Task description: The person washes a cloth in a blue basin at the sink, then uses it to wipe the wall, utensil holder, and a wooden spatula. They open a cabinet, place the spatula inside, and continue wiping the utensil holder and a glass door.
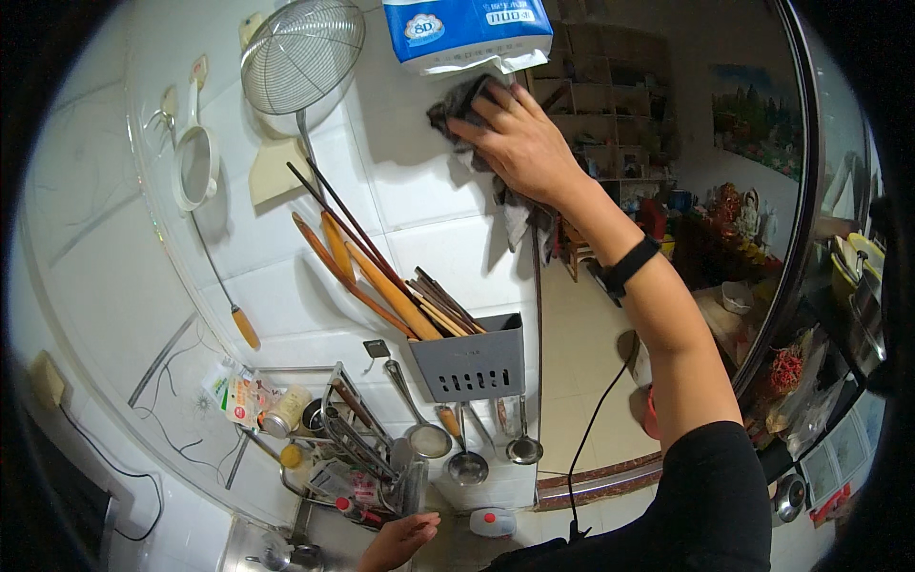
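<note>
High on the white tiled wall [422, 186], my right hand [525, 139] presses a dark grey cloth [525, 218] against the tiles, near the edge of the doorway. Part of the cloth is bunched under the fingers and the rest hangs below. Just above is a blue-and-white tissue pack [468, 32]. My left hand [404, 540] is low at the bottom edge, with loosely bent fingers and nothing visible in it. Beside it are a wire rack [364, 429] and a red-capped plastic container [493, 523].
A grey utensil holder [468, 361] with chopsticks and wooden tools hangs on the wall, several ladles below it. Further left hang a wire skimmer [304, 57], a white-rimmed strainer [195, 168] and a scraper [279, 168]. A black cable [597, 422] crosses the doorway.
</note>
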Tool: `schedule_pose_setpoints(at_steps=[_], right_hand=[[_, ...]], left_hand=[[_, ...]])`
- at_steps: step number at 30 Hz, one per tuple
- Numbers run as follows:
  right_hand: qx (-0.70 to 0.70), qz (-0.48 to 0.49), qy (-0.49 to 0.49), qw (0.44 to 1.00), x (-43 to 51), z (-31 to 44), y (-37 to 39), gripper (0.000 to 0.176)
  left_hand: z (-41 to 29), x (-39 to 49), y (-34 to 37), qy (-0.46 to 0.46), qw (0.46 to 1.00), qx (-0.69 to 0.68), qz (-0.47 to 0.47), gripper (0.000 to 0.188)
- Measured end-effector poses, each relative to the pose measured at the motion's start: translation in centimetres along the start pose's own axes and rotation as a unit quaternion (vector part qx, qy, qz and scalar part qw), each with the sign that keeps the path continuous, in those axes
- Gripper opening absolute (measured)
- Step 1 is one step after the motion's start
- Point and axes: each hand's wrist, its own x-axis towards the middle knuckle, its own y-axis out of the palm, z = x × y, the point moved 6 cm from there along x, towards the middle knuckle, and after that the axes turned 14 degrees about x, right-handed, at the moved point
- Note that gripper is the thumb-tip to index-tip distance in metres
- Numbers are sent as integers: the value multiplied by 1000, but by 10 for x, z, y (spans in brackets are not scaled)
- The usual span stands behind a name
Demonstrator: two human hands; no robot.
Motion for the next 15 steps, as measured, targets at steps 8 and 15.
schedule_pose_setpoints(at_steps=[8,15], right_hand=[[58,91,8,994,-50,62,21,52],[-7,30,4,1000,-7,38,15,46]], left_hand=[[2,-16,5,-60,997,32,-26,38],[7,-23,-8,-86,991,90,-42,39]])
